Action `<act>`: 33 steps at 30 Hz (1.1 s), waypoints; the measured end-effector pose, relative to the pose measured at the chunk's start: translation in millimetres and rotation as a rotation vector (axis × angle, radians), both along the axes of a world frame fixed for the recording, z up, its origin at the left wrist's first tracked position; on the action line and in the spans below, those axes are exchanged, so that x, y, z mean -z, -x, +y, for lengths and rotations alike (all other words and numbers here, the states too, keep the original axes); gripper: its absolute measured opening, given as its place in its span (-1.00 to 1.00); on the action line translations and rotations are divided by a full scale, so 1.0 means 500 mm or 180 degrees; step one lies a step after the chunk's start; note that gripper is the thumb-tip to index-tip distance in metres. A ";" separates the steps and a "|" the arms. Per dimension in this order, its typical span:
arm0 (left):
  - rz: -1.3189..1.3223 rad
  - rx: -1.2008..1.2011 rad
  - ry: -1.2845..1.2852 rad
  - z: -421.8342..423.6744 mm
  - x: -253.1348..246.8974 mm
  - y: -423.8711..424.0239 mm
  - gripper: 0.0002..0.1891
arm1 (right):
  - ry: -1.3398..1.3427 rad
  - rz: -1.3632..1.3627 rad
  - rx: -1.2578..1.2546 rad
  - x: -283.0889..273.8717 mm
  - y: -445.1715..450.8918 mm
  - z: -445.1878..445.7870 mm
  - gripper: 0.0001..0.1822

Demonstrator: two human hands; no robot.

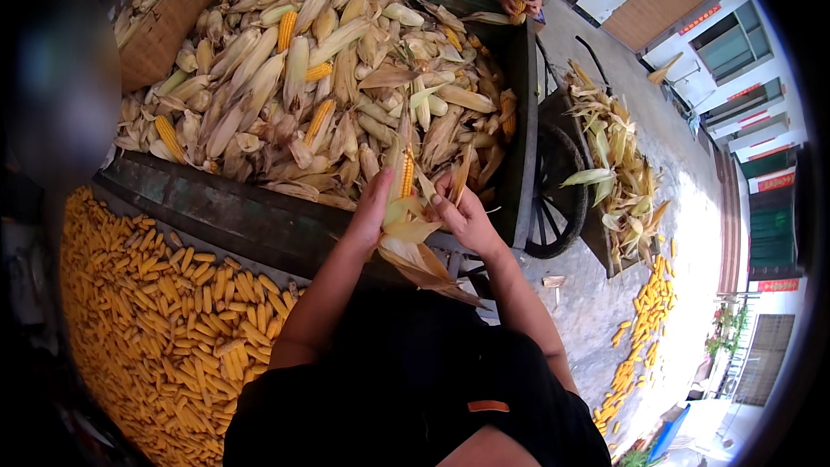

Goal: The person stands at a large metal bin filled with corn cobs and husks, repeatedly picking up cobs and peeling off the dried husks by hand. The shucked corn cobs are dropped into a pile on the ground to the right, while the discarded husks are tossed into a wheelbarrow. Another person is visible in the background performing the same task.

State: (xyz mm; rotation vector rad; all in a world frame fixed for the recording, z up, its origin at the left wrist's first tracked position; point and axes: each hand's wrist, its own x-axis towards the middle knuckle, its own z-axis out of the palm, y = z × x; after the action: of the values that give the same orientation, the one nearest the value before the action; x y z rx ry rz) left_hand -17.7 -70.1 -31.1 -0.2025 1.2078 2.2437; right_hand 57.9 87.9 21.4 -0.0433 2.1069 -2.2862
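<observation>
Between my hands is a corn ear (407, 172), its husk partly pulled open so that yellow kernels show. My left hand (373, 207) grips it from the left side, over pale husk leaves. On the other side my right hand (460, 211) pinches strips of husk (447, 191) between thumb and fingers. Loose husk leaves (418, 259) hang below the ear towards my body. Just beyond both hands lies a heap of corn ears in dry husks (259, 78), filling a dark cart bed (259, 194). A few bare yellow cobs (319, 122) lie among them.
Husked cobs (175, 331) cover the ground at left. A woven basket (172, 19) stands at the upper left. Past the cart wheel (551, 207) sits a container of stripped husks (616, 168), with more cobs (632, 363) beyond. Across the cart, another person's hands (522, 3) hold a cob.
</observation>
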 end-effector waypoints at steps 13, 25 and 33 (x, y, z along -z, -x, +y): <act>0.1858 -0.0096 0.1007 0.021 0.002 0.063 -0.45 | -0.0190 -0.0541 0.0091 -0.017 -0.026 0.026 -0.50; 0.2243 -0.0264 0.0088 0.048 -0.093 0.012 -0.64 | -0.2224 -0.0198 0.0516 0.001 -0.012 -0.020 -0.03; 0.1448 -0.0336 -0.0249 0.037 -0.097 0.027 -0.69 | -0.2711 0.0425 0.0753 0.034 -0.034 -0.010 -0.07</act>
State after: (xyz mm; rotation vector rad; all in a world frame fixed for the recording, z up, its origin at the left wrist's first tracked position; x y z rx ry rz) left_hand -31.3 -51.7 17.5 0.2987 1.3546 2.5075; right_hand 74.6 83.0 4.6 0.0816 3.0943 -1.2997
